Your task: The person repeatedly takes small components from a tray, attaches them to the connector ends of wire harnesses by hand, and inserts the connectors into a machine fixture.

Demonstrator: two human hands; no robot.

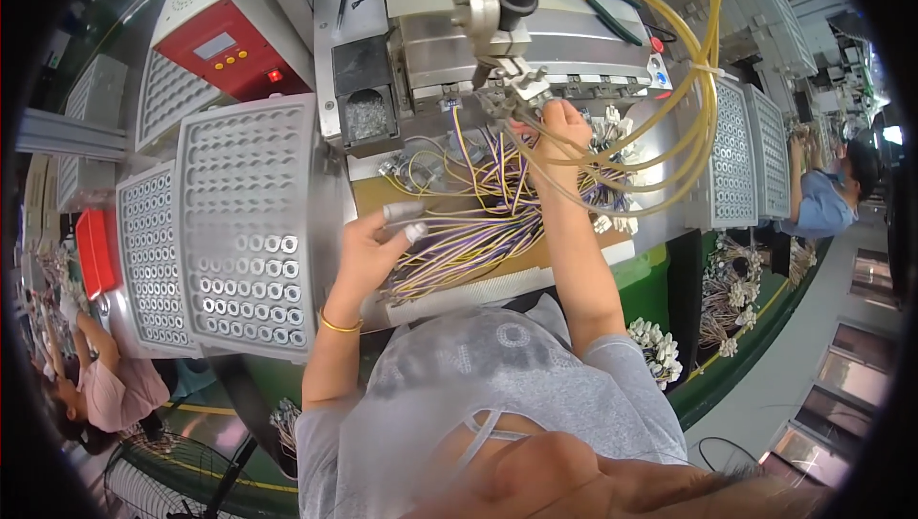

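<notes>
Right hand [562, 127] pinches one lead up at the grey metal press head [497, 60]. Left hand [378, 242], fingertips capped, grips the purple-and-yellow wire bundle [478, 232] lying on the bench [574, 265]. Risk: loose yellow hoses [703, 88] snag wires; fingers sit close to the tooling.

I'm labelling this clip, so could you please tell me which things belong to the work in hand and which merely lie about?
In hand: wire bundle, left hand, right hand, machine head.
Lying about: grey perforated trays, red control box, green-handled pliers, floor fan.
</notes>
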